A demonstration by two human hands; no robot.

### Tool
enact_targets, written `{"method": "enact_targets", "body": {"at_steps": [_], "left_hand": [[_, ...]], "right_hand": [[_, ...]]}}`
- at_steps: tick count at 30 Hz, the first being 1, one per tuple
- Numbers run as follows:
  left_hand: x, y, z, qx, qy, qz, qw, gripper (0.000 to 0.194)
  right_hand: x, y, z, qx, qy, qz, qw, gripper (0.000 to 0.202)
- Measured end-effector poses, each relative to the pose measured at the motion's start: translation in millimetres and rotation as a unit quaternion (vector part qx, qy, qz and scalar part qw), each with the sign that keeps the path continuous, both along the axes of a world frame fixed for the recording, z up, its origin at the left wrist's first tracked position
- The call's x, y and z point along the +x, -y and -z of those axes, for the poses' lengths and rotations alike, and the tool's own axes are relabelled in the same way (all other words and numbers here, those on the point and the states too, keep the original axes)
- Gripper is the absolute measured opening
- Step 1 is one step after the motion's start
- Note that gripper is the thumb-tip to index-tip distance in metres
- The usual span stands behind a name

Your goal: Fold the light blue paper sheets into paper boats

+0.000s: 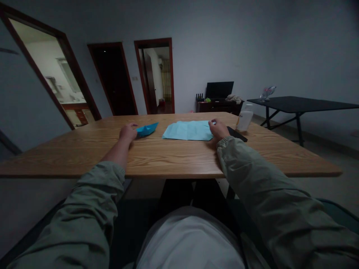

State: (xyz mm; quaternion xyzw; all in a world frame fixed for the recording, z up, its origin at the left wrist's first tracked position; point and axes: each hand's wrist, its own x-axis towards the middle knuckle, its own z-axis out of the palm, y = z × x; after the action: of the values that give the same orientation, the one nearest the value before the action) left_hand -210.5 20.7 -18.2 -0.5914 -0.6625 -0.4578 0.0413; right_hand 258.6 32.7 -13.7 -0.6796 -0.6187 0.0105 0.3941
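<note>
On the left of the wooden table (174, 158) stands a folded blue paper boat (147, 129). My left hand (128, 131) is right at the boat's left end, its visible fingers loosely stretched out above the table; the thumb side is partly hidden. A light blue sheet of paper (187, 130) with crease lines lies flat near the middle. My right hand (218, 129) is at the sheet's right edge, thumb and fingers closed on it. Behind that hand, a dark flat object like a phone (237, 134) lies partly covered.
A translucent bottle with a white cap (245, 118) stands at the table's right side. Further back are a black folding table (297, 104) and a monitor (219, 90) on a dark cabinet. Doorways open in the walls at the left and centre.
</note>
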Motion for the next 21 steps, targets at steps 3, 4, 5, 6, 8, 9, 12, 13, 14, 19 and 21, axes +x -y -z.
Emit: {"method": "enact_targets", "body": {"at_steps": [3, 4, 5, 6, 8, 9, 12, 13, 14, 19, 21], "left_hand": [[18, 5, -4.2, 0.094, -0.005, 0.04, 0.995, 0.036], [30, 7, -5.0, 0.109, -0.003, 0.079, 0.991, 0.035], [43, 8, -4.8, 0.103, -0.003, 0.132, 0.986, 0.033], [59, 10, -3.7, 0.075, -0.008, 0.185, 0.98, 0.03], [90, 11, 0.8, -0.009, -0.069, 0.261, 0.963, 0.03], [104, 11, 3.3, -0.051, -0.112, 0.281, 0.952, 0.034], [134, 13, 6.9, -0.158, -0.243, 0.266, 0.919, 0.045], [140, 14, 6.3, -0.187, -0.278, 0.249, 0.909, 0.044], [144, 15, 5.1, -0.21, -0.304, 0.233, 0.9, 0.043], [149, 25, -0.6, -0.22, -0.325, 0.221, 0.893, 0.038], [148, 27, -0.4, -0.209, -0.308, 0.238, 0.897, 0.034]], "right_hand": [[8, -5, 0.3, 0.011, -0.054, 0.002, 0.998, 0.048], [9, -6, -0.2, 0.012, -0.078, 0.002, 0.997, 0.05], [8, -8, -0.7, 0.01, -0.102, 0.002, 0.995, 0.052], [8, -9, -1.1, 0.007, -0.121, 0.001, 0.993, 0.053], [5, -10, -1.3, -0.006, -0.158, 0.0, 0.987, 0.054], [3, -10, -1.0, -0.016, -0.185, -0.001, 0.983, 0.054], [-2, -9, 0.1, -0.056, -0.306, -0.001, 0.95, 0.053], [-3, -8, 0.3, -0.069, -0.351, 0.0, 0.934, 0.052], [-5, -8, 0.4, -0.083, -0.388, 0.0, 0.918, 0.051], [-7, -5, -2.0, -0.158, -0.466, -0.01, 0.87, 0.051], [-7, -4, -3.6, -0.168, -0.456, -0.002, 0.874, 0.049]]}}
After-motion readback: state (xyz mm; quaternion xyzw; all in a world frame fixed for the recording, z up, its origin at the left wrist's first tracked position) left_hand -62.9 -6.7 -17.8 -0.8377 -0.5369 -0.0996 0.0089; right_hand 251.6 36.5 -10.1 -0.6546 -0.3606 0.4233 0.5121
